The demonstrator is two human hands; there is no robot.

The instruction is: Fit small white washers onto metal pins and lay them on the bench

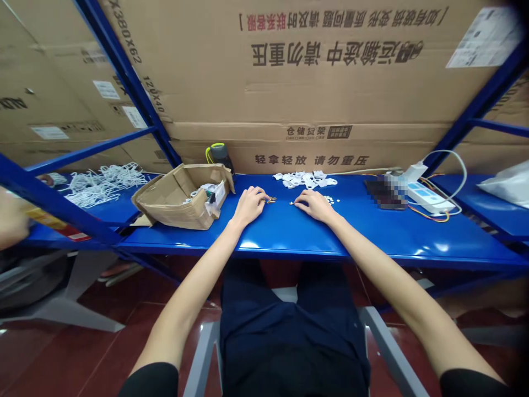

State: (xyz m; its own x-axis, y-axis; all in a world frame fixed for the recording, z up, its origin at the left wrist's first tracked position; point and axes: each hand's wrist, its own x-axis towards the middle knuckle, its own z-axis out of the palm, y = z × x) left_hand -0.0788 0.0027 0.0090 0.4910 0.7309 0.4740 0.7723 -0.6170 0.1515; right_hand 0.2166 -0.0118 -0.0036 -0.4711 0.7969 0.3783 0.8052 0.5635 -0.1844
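From where I stand, take the spot between the two hands as the middle of a clock, with twelve toward the cardboard sheet [309,99] at the back. The left hand [249,206] is at nine, palm down on the blue metal counter [289,231], its curled fingertips at some small brass-coloured pieces [270,201]; I can't tell whether its grip is closed on any. The right hand [314,206] is at three, thumb and forefinger drawn close together at a tiny orange-brown piece [291,203]; whether that grip holds it or only touches it, I can't tell. Just beyond the right hand, toward two, lie tiny white pieces [331,200], and at one there's a loose pile of white plastic parts [306,180]. An open cardboard box [177,212] sits at nine, past the left hand, with a dark cylinder [221,155] behind it, toward ten. Out at three are a dark device [386,194], partly pixelated, and a white power strip [430,197].
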